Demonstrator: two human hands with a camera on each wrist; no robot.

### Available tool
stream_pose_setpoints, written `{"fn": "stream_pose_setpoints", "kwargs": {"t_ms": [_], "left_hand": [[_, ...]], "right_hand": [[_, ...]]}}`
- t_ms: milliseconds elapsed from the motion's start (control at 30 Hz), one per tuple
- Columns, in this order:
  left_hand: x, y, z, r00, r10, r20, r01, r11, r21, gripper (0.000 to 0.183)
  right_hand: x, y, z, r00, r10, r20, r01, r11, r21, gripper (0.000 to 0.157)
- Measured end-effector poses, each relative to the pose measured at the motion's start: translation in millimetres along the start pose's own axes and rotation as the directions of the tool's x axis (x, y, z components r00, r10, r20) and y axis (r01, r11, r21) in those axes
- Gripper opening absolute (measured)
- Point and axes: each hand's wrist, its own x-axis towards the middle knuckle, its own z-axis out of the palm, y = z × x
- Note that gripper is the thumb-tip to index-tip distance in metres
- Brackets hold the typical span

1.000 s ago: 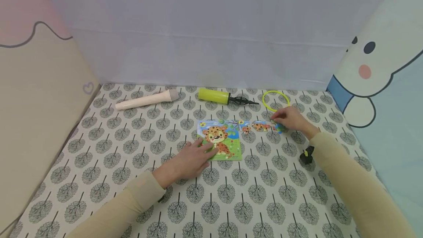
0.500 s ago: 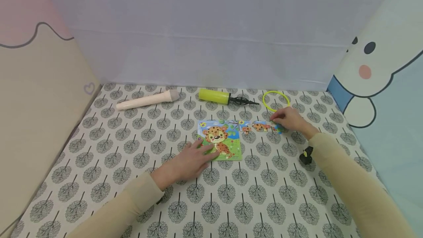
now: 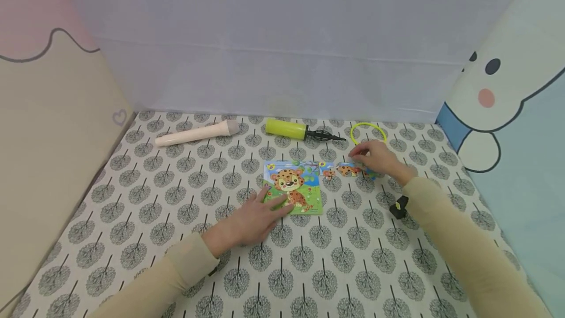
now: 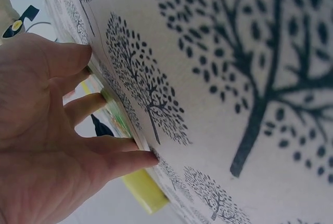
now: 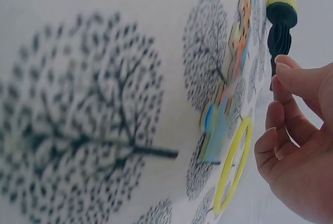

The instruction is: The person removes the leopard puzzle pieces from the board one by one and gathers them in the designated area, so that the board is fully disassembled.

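My left hand [image 3: 257, 215] rests its spread fingers on the lower left of a square leopard jigsaw puzzle [image 3: 312, 195]. In the left wrist view the fingertips [image 4: 148, 157] reach down to the cloth and the puzzle's edge. To the puzzle's right, loose puzzle pieces [image 3: 327, 168] lie in a row, one bearing orange leopard spots [image 3: 346, 169]. Above the right end of that row hovers my right hand [image 3: 378, 158], its fingers loosely bent and thumb near the index finger. Nothing shows between them in the right wrist view, where a blue-green puzzle piece [image 5: 214, 135] lies apart from the hand.
Behind the puzzle lie a pale pink microphone-shaped stick [image 3: 192, 135], a yellow-green hand pump [image 3: 286, 129] with a black nozzle and a yellow ring [image 3: 353, 131]. The tree-patterned cloth [image 3: 335, 264] covers the table. Walls of fabric stand at the back and both sides.
My right hand has shifted slightly left over the row of pieces, uncovering more of the right end. The left hand stays on the puzzle.
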Motion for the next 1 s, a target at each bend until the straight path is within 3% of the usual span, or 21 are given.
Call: {"fn": "stream_pose_setpoints", "kwargs": {"t_ms": [167,433,733,1000], "left_hand": [[-0.6,2.3,1.8,1.0,0.002,-0.001,-0.002,1.0,0.004,0.054],[-0.3,3.4,2.1,1.0,0.003,0.009,-0.003,1.0,0.007,0.055],[0.9,1.6,3.3,0.999,0.0,0.038,-0.003,0.998,0.057,0.056],[2.0,2.4,1.8,0.998,0.014,0.055,-0.017,0.998,0.064,0.062]], "right_hand": [[4.9,-10.7,9.0,1.0,-0.014,0.023,0.014,1.0,0.022,0.016],[13.7,-31.0,21.5,0.995,-0.101,-0.008,0.101,0.995,0.011,0.014],[26.9,-45.4,39.4,0.986,-0.157,0.05,0.153,0.985,0.077,0.013],[35.7,-66.9,50.6,0.983,-0.124,0.134,0.11,0.988,0.105,0.012]]}}
